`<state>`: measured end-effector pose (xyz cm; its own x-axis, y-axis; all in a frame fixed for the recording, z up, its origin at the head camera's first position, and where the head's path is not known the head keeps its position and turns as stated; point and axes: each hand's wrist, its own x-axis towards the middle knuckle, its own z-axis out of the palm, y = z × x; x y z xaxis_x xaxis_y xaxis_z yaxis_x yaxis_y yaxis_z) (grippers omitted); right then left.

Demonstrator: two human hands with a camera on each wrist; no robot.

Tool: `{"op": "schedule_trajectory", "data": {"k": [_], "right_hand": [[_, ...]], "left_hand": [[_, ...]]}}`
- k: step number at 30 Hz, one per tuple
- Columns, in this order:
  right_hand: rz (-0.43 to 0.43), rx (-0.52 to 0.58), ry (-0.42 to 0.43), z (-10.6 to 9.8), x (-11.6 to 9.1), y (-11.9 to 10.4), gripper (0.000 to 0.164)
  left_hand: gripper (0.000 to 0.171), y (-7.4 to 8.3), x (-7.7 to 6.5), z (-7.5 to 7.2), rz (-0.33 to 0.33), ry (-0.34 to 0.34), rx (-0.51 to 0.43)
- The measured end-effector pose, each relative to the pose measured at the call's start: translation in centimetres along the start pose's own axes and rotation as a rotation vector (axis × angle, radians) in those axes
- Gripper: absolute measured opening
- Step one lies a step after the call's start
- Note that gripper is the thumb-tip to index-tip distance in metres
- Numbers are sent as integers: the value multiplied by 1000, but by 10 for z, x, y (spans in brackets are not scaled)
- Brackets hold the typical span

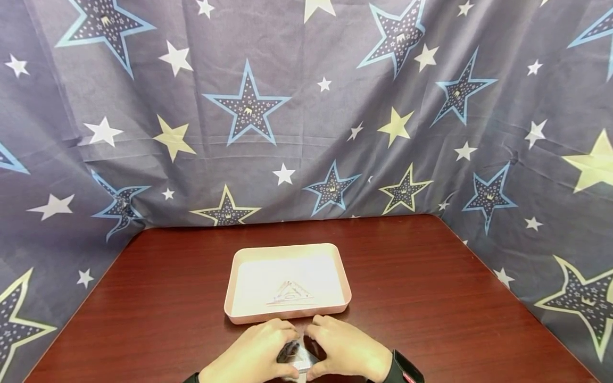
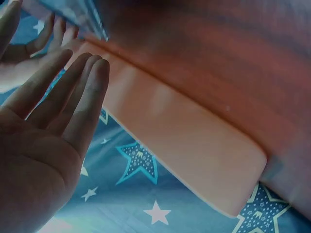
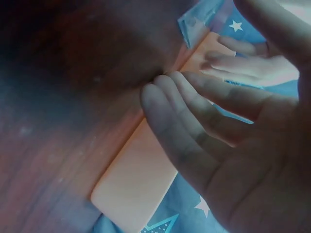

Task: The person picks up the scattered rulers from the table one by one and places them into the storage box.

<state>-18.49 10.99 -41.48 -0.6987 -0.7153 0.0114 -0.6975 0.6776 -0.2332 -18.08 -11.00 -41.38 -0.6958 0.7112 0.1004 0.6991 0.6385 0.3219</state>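
Observation:
Low in the head view, a small clear, shiny plastic packet (image 1: 303, 357) sits between the two hands. The left hand (image 1: 256, 351) holds it from the left, its thumb at the near edge. From the other side, the right hand (image 1: 347, 348) grips it with thumb and curved fingers. Both wrist views show the packet's bluish transparent corner (image 2: 90, 17) raised over the table. What it contains is hidden by glare and fingers. Just beyond the fingertips stands a shallow pink tray (image 1: 231, 287), with a transparent triangular set square (image 1: 290, 291) lying on its white bottom.
The dark red wooden table (image 1: 407, 298) extends on both sides of the tray. Grey cloth (image 1: 287, 106) with blue, white and yellow stars hangs along its back and sides. A black band (image 1: 404, 368) circles the right wrist.

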Motion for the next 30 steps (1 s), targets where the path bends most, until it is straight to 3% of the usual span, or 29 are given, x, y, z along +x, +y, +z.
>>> {"op": "schedule_trajectory", "data": {"k": [3,8,19,30], "right_hand": [[10,1,4,-1,0,-2,47],[7,-25,-1,0,1,-5,47],[-13,-64,2,2,2,-8,37],[-15,-77,-18,5,2,-9,30]], "left_hand": [[44,1,0,3,-20,-32,4],[35,0,0,8,-37,-54,-12],[28,2,1,14,33,2,67],[34,4,4,17,-4,-9,63]]}}
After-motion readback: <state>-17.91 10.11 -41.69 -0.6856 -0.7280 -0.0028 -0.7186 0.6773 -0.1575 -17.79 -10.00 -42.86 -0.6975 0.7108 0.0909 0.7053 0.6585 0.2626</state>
